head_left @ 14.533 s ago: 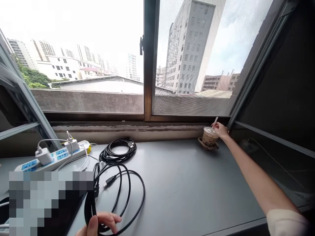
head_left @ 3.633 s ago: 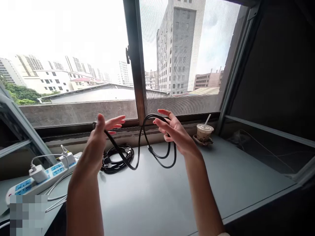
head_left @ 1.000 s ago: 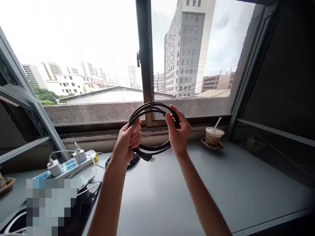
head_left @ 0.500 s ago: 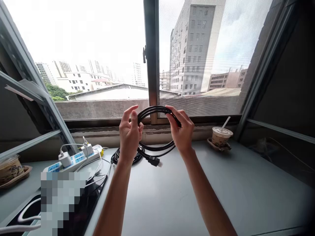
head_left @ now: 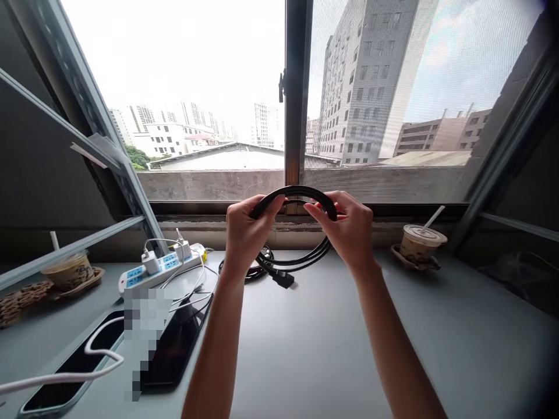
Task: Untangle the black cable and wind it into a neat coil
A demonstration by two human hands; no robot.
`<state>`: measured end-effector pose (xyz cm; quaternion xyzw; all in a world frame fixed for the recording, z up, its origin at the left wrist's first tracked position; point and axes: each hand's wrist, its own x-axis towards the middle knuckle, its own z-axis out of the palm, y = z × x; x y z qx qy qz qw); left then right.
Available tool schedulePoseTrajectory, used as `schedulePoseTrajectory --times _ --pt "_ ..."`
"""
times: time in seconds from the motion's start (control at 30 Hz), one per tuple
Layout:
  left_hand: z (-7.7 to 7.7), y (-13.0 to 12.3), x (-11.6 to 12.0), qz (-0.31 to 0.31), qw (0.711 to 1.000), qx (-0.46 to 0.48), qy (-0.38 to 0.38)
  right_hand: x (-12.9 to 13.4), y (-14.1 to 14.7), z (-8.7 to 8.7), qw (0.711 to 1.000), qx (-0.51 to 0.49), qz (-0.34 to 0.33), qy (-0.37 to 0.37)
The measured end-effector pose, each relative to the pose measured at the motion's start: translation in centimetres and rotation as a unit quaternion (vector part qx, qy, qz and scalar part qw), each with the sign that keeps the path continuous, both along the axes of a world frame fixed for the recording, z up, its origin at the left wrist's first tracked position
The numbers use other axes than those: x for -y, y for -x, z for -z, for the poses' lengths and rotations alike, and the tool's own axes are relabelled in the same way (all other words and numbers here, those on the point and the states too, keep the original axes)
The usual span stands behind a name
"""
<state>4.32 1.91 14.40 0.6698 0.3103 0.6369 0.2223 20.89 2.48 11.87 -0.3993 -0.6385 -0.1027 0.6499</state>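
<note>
A black coiled cable [head_left: 301, 191] is held up in a loop above the table, in the middle of the head view. My left hand [head_left: 248, 233] is closed round the left side of the coil, its thumb pressed along the strands. On the right side, my right hand [head_left: 351, 227] grips the coil between thumb and fingers. One cable end with a black plug [head_left: 283, 279] hangs below the loop; its tip looks pale. Behind my left wrist, another dark coil [head_left: 255, 273] lies on the table, partly hidden.
A white power strip [head_left: 163, 269] with chargers stands at the left. Nearer lie two phones, one dark [head_left: 177, 349] and one with a pale edge [head_left: 74, 372], among white cords. Lidded cups stand at left [head_left: 70, 270] and right [head_left: 419, 244]. A window frame [head_left: 297, 105] rises behind the grey table [head_left: 305, 349].
My left thumb and fingers have closed onto the coil, where they were raised and spread before. The view has swung left, so the surroundings appear farther right.
</note>
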Motion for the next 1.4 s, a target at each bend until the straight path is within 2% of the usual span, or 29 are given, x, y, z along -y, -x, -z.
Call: schedulePoseTrajectory --times 0.07,0.17,0.23,0.33,0.47,0.53,0.6,0.67,0.73,0.83,0.93,1.0,1.07,1.17,1.23,1.3,1.4 --pt "-0.2 0.3 0.3 -0.030 0.999 -0.001 -0.011 0.4 0.0 -0.1 1.000 0.016 0.003 0.026" --pt "-0.3 0.3 0.5 -0.032 0.999 0.006 -0.014 1.0 -0.2 -0.2 0.998 0.033 0.002 0.054" --pt "-0.3 0.1 0.6 -0.032 0.999 0.014 -0.017 1.4 -0.4 -0.3 0.995 0.027 -0.022 0.097" --pt "-0.3 0.0 0.5 -0.002 0.999 0.035 -0.008 1.7 -0.6 -0.4 0.976 -0.028 -0.134 0.170" --pt "-0.3 0.1 0.1 0.063 0.997 0.052 0.019 1.6 -0.6 -0.5 0.904 -0.126 -0.323 0.250" --pt "-0.1 0.4 -0.7 0.086 0.993 0.064 0.049 1.6 -0.5 -0.6 0.872 -0.132 -0.372 0.289" --pt "0.3 0.7 -1.8 0.102 0.984 0.097 0.109 1.6 -0.3 -0.7 0.860 -0.119 -0.390 0.306" --pt "0.7 1.0 -3.0 0.109 0.969 0.138 0.176 1.7 0.0 -0.6 0.879 -0.101 -0.370 0.285" --pt "1.0 1.0 -3.7 0.110 0.955 0.175 0.211 1.7 0.3 -0.4 0.917 -0.067 -0.320 0.227" --pt "0.9 1.0 -3.6 0.101 0.951 0.206 0.209 1.3 0.7 0.0 0.967 0.026 -0.222 0.121" --pt "0.4 0.8 -2.6 0.095 0.951 0.211 0.203 0.7 0.8 0.4 0.993 0.068 -0.095 0.034" --pt "0.2 0.6 -2.0 0.103 0.951 0.207 0.206 0.4 0.7 0.4 0.997 0.070 -0.031 -0.013" --pt "0.1 0.4 -1.6 0.128 0.947 0.203 0.215 0.2 0.6 0.4 0.996 0.082 0.005 -0.040" --pt "0.1 0.2 -1.5 0.176 0.933 0.206 0.238 -0.3 0.6 0.7 0.995 0.086 0.035 -0.037" --pt "0.0 0.0 -1.4 0.198 0.923 0.214 0.250 -1.0 0.7 1.1 0.998 0.057 0.031 -0.019" --pt "0.1 -0.2 -1.0 0.192 0.927 0.210 0.244 -2.0 0.6 1.5 1.000 0.007 0.017 -0.015" --pt "0.7 -0.5 -0.6 0.140 0.954 0.152 0.217 -3.2 0.1 2.0 0.997 -0.069 0.022 -0.034"
